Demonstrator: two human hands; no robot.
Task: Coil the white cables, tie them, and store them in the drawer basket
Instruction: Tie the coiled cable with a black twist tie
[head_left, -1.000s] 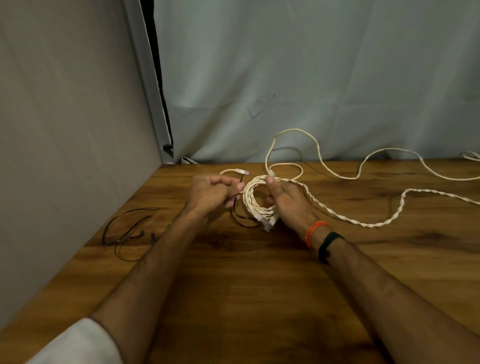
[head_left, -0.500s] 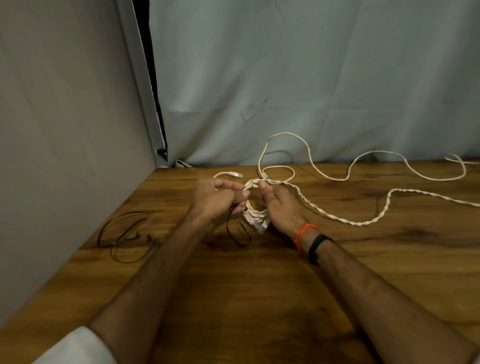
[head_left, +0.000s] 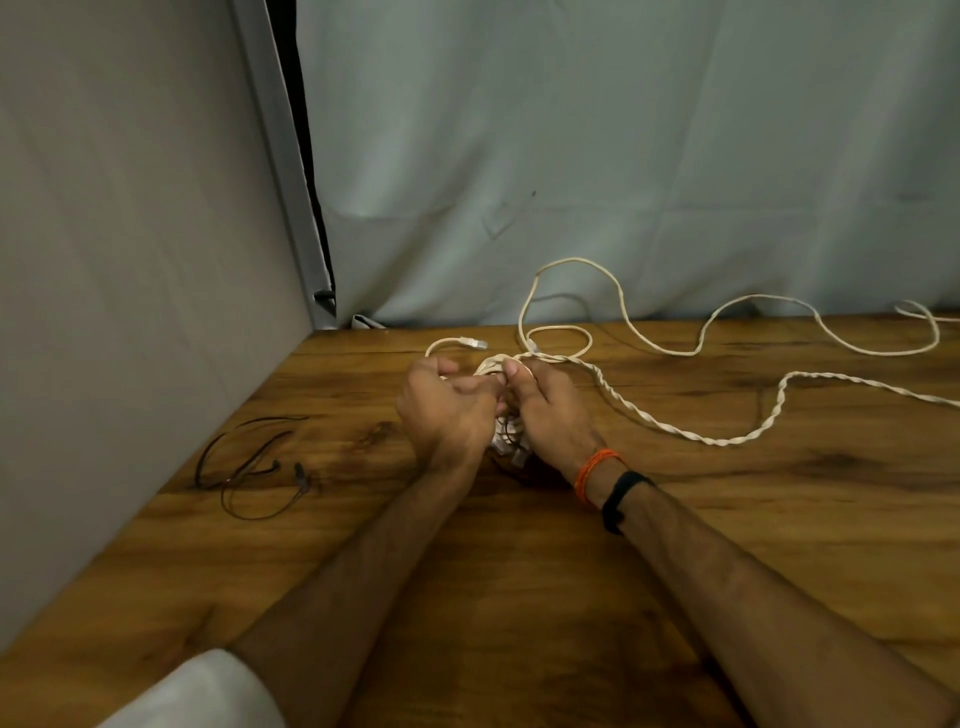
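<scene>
Wooden table (head_left: 675, 571), dark-grained, filling the lower part of the view. Behind it at 12 o'clock, a pale grey-green cloth backdrop (head_left: 623, 156) hanging to the table's far edge; at 9 to 10 o'clock, a beige panel (head_left: 130, 260) closing the left side, with a dark gap and a grey strip where the two meet. Thin black cord (head_left: 244, 467) lying in loose loops on the wood at 9 o'clock from the hands, near the panel, well apart from the hands.

White cables (head_left: 691, 434) trailing from the hands toward 3 o'clock: one twisted pair snaking across the table to the right edge, one single strand arcing up against the cloth at 12 to 1 o'clock and running on to the right. Small loop resting just beyond the knuckles at 12 o'clock; a free end with a clear plug (head_left: 472, 343) poking out at 11 o'clock.

Left hand (head_left: 447, 410) and right hand (head_left: 550, 410) brought together near the middle of the table, thumbs touching or nearly so. Both sets of fingers curled tight round a small coiled bundle (head_left: 511, 447) of the white cable, mostly hidden between the palms, with white plugs showing below. Forearms stretched forward from 6 o'clock; white sleeve (head_left: 208, 696) on the left arm, orange thread (head_left: 595, 470) and black band (head_left: 621, 499) on the right wrist.
</scene>
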